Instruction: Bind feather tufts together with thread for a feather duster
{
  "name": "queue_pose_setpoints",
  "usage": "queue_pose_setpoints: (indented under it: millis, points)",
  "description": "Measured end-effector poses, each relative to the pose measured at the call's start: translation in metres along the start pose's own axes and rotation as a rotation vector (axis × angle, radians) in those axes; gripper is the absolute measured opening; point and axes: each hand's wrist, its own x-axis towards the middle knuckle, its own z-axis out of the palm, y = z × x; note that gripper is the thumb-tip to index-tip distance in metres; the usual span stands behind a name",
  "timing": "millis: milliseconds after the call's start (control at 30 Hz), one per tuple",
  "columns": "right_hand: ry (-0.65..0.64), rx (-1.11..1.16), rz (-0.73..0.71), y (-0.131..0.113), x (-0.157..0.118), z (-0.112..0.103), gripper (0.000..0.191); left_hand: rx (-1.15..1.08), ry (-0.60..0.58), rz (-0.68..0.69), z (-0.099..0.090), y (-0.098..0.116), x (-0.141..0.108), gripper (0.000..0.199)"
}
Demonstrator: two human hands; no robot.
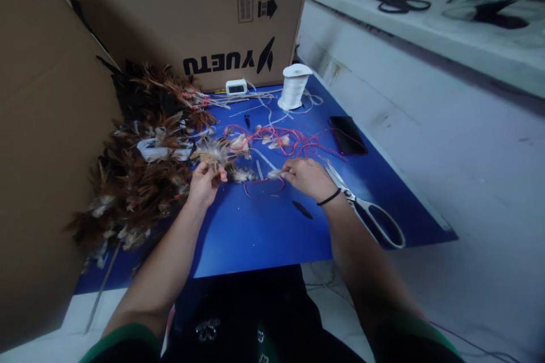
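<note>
My left hand (205, 182) pinches a bunch of brown and pale feathers (213, 152), its tips fanned out away from me. Over the blue table top (255, 232), my right hand (310, 178) has its fingers closed on a small tuft of grey-white feather fluff (275, 174). Between the hands lie more loose fluff (242, 174) and short strips. Tangled red string (293, 142) spreads just beyond them. Large scissors (368, 210) rest beside my right wrist, partly behind the forearm. A single dark feather (302, 209) lies nearer to me.
A big heap of brown feathers (136, 181) covers the left side. A white ribbon spool (293, 88), a small white device (236, 87) and a phone (348, 135) stand or lie farther back. Cardboard boxes (170, 5) wall off the back and left. More scissors (395, 4) lie on a ledge.
</note>
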Motion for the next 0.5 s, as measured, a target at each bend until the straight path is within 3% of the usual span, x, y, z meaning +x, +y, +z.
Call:
queue_pose_setpoints:
  millis: [133, 267, 500]
  points:
    - [-0.112, -0.111, 0.046, -0.008, -0.003, 0.008, 0.013, -0.003, 0.012, -0.015, -0.001, 0.0, 0.001, 0.036]
    - [-0.168, -0.001, -0.027, -0.002, -0.002, 0.012, 0.009, -0.008, 0.02, -0.025, -0.001, 0.001, 0.001, 0.035]
    - [0.154, 0.598, -0.019, 0.019, -0.009, -0.01, 0.014, -0.009, 0.025, -0.06, 0.001, 0.0, -0.002, 0.034]
